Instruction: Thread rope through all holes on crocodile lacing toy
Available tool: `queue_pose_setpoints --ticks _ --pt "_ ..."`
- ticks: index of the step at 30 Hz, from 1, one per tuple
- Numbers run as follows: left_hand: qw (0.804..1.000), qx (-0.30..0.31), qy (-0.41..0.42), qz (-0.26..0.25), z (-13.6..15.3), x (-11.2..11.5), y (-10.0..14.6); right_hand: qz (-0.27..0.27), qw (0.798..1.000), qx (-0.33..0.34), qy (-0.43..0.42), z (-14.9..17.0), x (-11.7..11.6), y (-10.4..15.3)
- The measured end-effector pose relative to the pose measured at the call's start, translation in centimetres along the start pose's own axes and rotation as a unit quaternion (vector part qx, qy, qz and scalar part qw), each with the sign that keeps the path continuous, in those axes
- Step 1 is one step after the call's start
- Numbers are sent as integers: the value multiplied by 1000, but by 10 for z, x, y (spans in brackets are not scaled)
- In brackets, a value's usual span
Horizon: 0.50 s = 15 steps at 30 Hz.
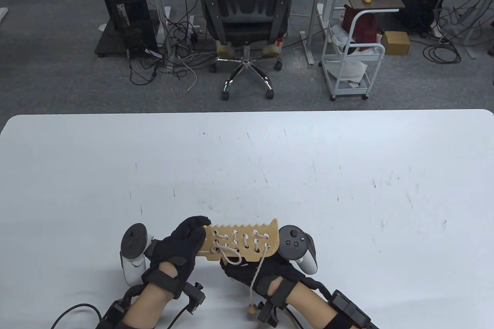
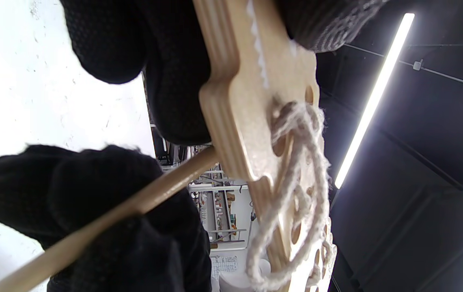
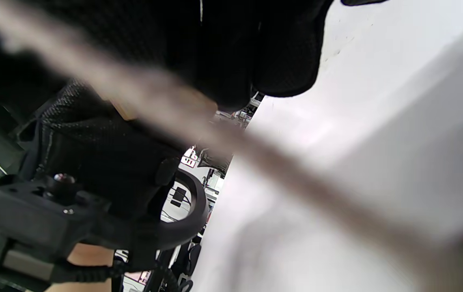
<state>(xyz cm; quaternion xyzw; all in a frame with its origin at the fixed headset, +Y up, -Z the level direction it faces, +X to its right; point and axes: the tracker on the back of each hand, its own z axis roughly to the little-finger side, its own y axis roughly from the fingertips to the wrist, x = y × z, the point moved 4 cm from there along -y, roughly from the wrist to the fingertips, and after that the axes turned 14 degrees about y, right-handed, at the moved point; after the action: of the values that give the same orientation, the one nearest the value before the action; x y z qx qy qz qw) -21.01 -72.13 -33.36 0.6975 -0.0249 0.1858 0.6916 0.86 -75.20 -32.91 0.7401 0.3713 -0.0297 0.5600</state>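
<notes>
The wooden crocodile lacing toy (image 1: 247,242) is held tilted above the table near its front edge. My left hand (image 1: 193,234) grips the toy's left end, fingers curled round it (image 2: 166,61). White rope (image 1: 230,255) runs through several holes and lies in loops on the face (image 2: 296,190). One strand hangs down to a wooden bead (image 1: 251,309). My right hand (image 1: 241,269) sits under the toy's lower edge. In the left wrist view it (image 2: 73,190) pinches a wooden needle (image 2: 134,202) whose tip meets the back of the board (image 2: 243,121).
The white table (image 1: 347,190) stretches beyond and to both sides of my hands. A blurred rope strand (image 3: 280,162) crosses the right wrist view. An office chair (image 1: 245,16) and a white cart (image 1: 353,59) stand on the floor past the far edge.
</notes>
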Motion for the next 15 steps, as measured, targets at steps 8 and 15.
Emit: queue_pose_setpoints --ticks 8,15 --pt "1000 3 4 -18 -2 -9 0 41 999 -14 -23 7 17 4" --pt "999 2 6 -33 -1 -17 -1 77 996 -30 -42 15 35 8"
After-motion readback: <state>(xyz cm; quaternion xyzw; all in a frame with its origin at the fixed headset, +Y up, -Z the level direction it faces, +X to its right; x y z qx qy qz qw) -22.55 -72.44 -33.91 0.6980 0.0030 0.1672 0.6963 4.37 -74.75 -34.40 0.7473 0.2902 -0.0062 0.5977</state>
